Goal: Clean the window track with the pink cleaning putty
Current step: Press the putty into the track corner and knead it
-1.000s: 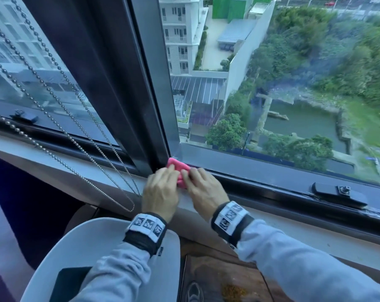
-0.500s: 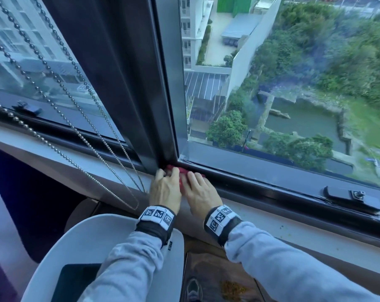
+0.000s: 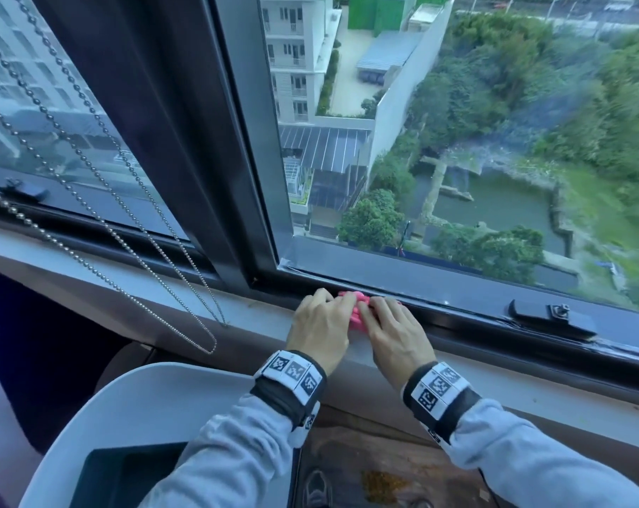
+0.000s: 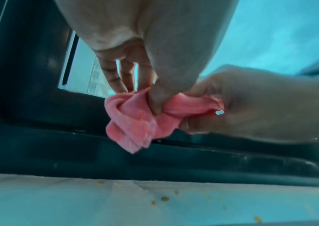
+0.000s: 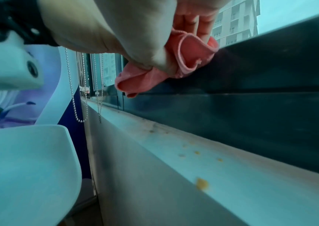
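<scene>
**Putty held in both hands at the track**

Head view: my left hand (image 3: 319, 326) and right hand (image 3: 396, 333) sit side by side, knuckles up, on the pale sill (image 3: 237, 313), fingers pointing at the dark window track (image 3: 457, 306). The pink putty (image 3: 356, 309) shows between them, a crumpled lump reaching to the track's near edge. Half a second ago both hands worked at the corner by the dark upright (image 3: 200, 141); they now sit further right along the track, and more pink is exposed. A bead chain (image 3: 156, 247) hangs in loops at left, and a black latch (image 3: 552, 317) lies on the frame at right. Each wrist carries a marker band over a grey sleeve.

Left wrist view: the putty (image 4: 135, 122) looks soft, folded and fibrous, with layered flaps hanging just above the track (image 4: 174, 156). My left thumb presses into its middle, fingers extended behind it; the right hand (image 4: 261, 110) grips the other end. Yellow crumbs (image 4: 164, 198) dot the matte sill (image 4: 58, 198).

Right wrist view: my right hand (image 5: 135, 38) has thumb and fingers curled round the putty (image 5: 184, 61), which is rolled into folds with a thin rim, against the smooth dark frame. Crumbs (image 5: 202, 184) lie on the sill (image 5: 232, 175). The white chair (image 5: 29, 168) stands at left.
</scene>
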